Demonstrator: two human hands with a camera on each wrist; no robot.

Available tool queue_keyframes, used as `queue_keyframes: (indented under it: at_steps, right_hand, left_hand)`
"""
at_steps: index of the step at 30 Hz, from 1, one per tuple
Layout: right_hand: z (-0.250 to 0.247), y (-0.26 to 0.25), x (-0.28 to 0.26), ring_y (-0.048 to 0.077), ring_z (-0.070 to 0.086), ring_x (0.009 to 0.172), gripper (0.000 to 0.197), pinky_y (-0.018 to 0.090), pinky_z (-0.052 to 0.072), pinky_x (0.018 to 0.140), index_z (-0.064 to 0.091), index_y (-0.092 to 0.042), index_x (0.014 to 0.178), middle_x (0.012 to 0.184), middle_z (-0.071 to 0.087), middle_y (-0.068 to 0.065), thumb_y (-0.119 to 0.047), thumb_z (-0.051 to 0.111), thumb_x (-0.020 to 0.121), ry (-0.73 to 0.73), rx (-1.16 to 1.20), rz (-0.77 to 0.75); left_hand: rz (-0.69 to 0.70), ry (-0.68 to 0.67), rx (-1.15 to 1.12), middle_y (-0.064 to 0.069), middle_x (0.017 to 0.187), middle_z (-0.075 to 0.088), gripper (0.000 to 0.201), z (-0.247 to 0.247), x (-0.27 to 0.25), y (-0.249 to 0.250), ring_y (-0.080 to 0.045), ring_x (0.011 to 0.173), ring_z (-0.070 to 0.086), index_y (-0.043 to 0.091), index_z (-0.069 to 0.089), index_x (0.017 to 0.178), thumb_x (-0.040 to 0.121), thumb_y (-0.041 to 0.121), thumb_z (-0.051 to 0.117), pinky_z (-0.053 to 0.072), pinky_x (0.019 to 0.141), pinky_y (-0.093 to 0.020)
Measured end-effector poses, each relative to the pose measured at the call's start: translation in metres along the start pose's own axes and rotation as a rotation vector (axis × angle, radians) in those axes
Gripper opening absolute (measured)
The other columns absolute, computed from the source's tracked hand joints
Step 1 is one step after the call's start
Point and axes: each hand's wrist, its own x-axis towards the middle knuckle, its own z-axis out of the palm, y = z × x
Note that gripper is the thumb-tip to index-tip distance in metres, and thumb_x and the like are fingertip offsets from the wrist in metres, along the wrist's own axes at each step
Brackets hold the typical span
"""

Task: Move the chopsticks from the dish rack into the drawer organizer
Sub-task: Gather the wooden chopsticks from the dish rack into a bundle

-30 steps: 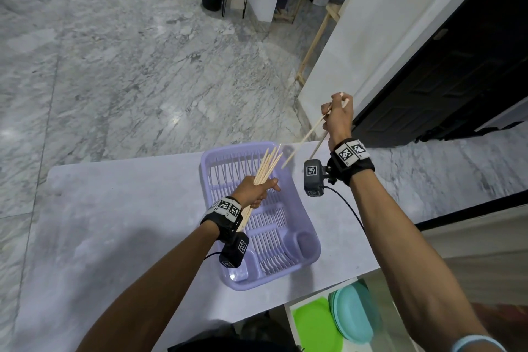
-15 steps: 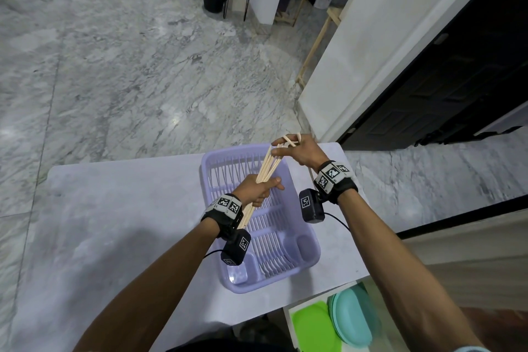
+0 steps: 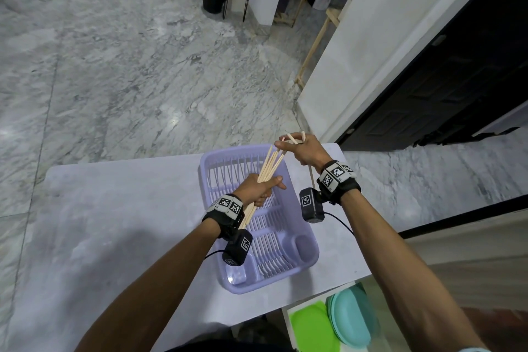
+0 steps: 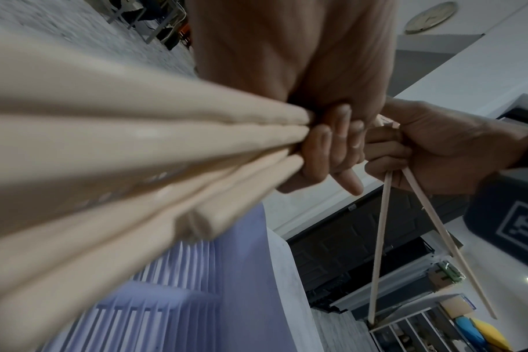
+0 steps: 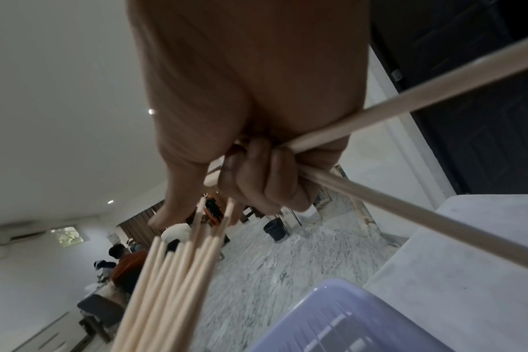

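Chopsticks (image 3: 269, 166): pale wood, thin, a fanned bundle slanting up over the rack (image 3: 303, 258); two more (image 4: 380, 240) apart, crossed. Rack: lilac plastic, slatted, flat on counter. Drawer organizer not clearly seen.

No readable text anywhere; the wristbands (image 3: 337, 175) carry only black-and-white square marker patterns.

Your forearms are bare. Each wrist wears a black strap (image 3: 338, 181) with white square-code tags and a black camera block (image 3: 311, 205) trailing a thin black cable (image 3: 340, 221).
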Motion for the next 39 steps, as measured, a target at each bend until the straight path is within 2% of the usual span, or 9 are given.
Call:
queue_keyframes:
  at_steps: [4,9,13,18,22,25,31,35,39]
  right_hand:
    - [0.004,0.010,-0.003,0.011,0.021,0.042,0.029,0.022,0.020,0.041,0.060,-0.015,0.061,0.045,0.033,-0.005,-0.025,0.081,0.077,-0.062,-0.001,0.059]
    - [0.000,0.009,-0.003,0.011,0.020,0.048,0.004,0.020,0.018,0.042,0.074,-0.013,0.088,0.058,0.035,0.001,-0.016,0.072,0.085,-0.173,0.115,0.052]
    - [-0.001,0.007,-0.004,0.008,0.021,0.045,0.021,0.020,0.018,0.043,0.070,-0.009,0.111,0.059,0.035,-0.003,-0.014,0.063,0.092,-0.212,0.149,0.050]
    - [-0.002,0.005,-0.004,0.008,0.023,0.042,0.031,0.020,0.018,0.041,0.066,-0.011,0.119,0.058,0.048,-0.004,-0.008,0.066,0.089,-0.162,0.191,0.037]
    - [-0.008,-0.002,-0.003,0.012,0.020,0.045,0.036,0.023,0.016,0.043,0.068,-0.021,0.115,0.063,0.062,0.002,-0.012,0.075,0.081,-0.126,0.142,-0.006]
    - [-0.008,-0.006,-0.002,0.014,0.020,0.047,0.030,0.025,0.016,0.045,0.070,-0.016,0.111,0.044,0.053,-0.013,-0.012,0.076,0.081,-0.116,-0.011,-0.040]
    - [0.001,-0.014,-0.007,0.000,0.041,0.032,0.017,0.010,0.027,0.035,0.071,0.003,0.099,0.056,0.060,-0.005,-0.007,0.072,0.085,-0.095,-0.112,-0.089]
    - [0.001,-0.012,-0.002,0.002,0.033,0.033,0.006,0.018,0.024,0.037,0.072,-0.007,0.088,0.060,0.061,-0.002,-0.012,0.074,0.084,-0.067,-0.090,-0.054]
    - [-0.015,-0.021,0.009,0.003,0.026,0.032,0.006,0.017,0.020,0.034,0.065,-0.016,0.087,0.059,0.048,-0.001,-0.019,0.069,0.089,0.093,0.076,-0.023]
  left_hand:
    - [0.009,-0.008,0.000,-0.002,0.050,0.031,0.032,0.001,0.000,0.001,-0.012,0.039,0.024,0.009,0.073,0.094,0.094,0.038,0.060,0.022,0.042,-0.021]
    - [0.016,0.013,0.004,-0.002,0.049,0.033,0.031,0.001,0.000,0.002,-0.013,0.040,0.026,0.009,0.073,0.092,0.092,0.038,0.064,0.022,0.044,-0.022]
    - [0.018,0.026,-0.011,0.000,0.047,0.034,0.028,0.001,0.000,0.005,-0.013,0.040,0.026,0.010,0.074,0.087,0.091,0.036,0.065,0.022,0.044,-0.023]
    - [0.017,0.044,0.006,-0.002,0.048,0.034,0.031,0.002,0.001,0.007,-0.014,0.039,0.026,0.008,0.073,0.084,0.091,0.037,0.064,0.022,0.042,-0.022]
    - [0.007,0.066,0.034,-0.002,0.046,0.034,0.031,0.000,0.000,0.005,-0.012,0.036,0.025,0.008,0.072,0.084,0.092,0.036,0.063,0.023,0.041,-0.020]
    - [-0.002,0.073,0.026,-0.004,0.048,0.033,0.030,-0.002,-0.001,0.003,-0.012,0.036,0.024,0.008,0.072,0.083,0.093,0.035,0.063,0.022,0.041,-0.020]
    - [-0.001,0.096,0.061,0.000,0.047,0.036,0.027,0.002,-0.003,0.006,-0.008,0.034,0.027,0.006,0.070,0.083,0.094,0.030,0.062,0.022,0.040,-0.020]
    - [0.011,0.093,0.055,0.002,0.045,0.036,0.028,0.000,-0.004,0.002,-0.008,0.035,0.027,0.003,0.071,0.087,0.094,0.029,0.062,0.022,0.040,-0.019]
    - [0.002,0.099,0.050,0.000,0.047,0.036,0.032,-0.002,-0.005,-0.009,-0.009,0.035,0.026,0.004,0.073,0.089,0.095,0.033,0.060,0.022,0.040,-0.019]
